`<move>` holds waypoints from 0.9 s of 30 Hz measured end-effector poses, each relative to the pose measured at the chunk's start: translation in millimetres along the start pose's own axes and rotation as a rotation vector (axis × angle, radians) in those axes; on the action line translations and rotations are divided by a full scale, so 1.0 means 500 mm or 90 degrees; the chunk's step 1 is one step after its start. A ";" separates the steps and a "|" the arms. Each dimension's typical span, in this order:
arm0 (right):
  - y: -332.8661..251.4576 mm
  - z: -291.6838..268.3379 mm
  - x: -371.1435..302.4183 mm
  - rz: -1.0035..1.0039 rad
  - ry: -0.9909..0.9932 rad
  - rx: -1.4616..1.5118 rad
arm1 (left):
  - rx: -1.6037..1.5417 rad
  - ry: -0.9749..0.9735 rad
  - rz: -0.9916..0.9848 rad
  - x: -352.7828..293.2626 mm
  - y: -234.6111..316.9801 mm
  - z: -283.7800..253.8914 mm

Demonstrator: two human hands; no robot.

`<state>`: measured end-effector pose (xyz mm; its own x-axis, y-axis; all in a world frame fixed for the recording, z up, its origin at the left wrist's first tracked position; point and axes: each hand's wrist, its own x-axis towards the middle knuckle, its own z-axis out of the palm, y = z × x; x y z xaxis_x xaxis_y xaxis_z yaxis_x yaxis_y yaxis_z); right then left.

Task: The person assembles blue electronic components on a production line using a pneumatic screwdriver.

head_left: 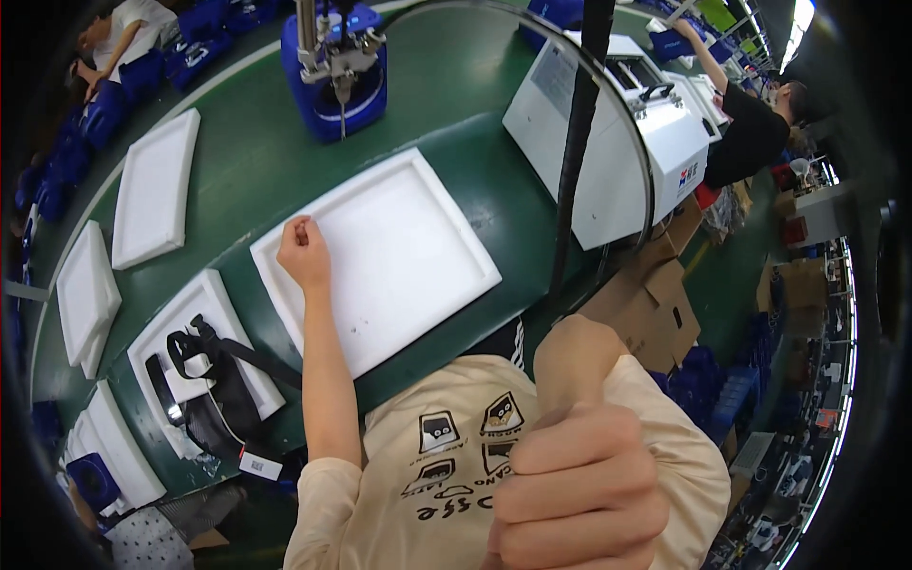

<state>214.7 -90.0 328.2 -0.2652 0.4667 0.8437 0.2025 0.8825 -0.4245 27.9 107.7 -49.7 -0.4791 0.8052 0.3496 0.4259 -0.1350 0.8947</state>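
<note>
Left: black strapped bundle (233, 389) in one pale tray. My left hand (304, 249) next, fingers curled closed over the left side of the white tray (408, 256); contact unclear, contents hidden. Tray lies flat, mostly right of that grip. Far right, my right hand (579, 484): raised fist, contents hidden, well off the tray.

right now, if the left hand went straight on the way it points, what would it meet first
Probably the far rim of the white tray, which the left hand overlaps in this view; held higher, it might pass over toward green tabletop. Depth is unclear.
</note>
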 end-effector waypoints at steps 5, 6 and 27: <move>-0.009 -0.016 -0.016 0.053 -0.016 -0.105 | 0.001 -0.013 -0.003 -0.002 -0.001 -0.004; -0.004 -0.024 -0.015 0.042 -0.015 -0.110 | 0.012 -0.019 0.015 0.002 0.003 0.004; 0.280 0.041 -0.491 0.272 -0.079 -0.057 | 0.027 -0.042 0.017 0.005 -0.023 0.017</move>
<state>288.8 -80.0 55.2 -0.2504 0.7961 0.5509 0.3983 0.6033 -0.6909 28.3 116.3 -61.6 -0.4164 0.8377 0.3533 0.4710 -0.1336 0.8719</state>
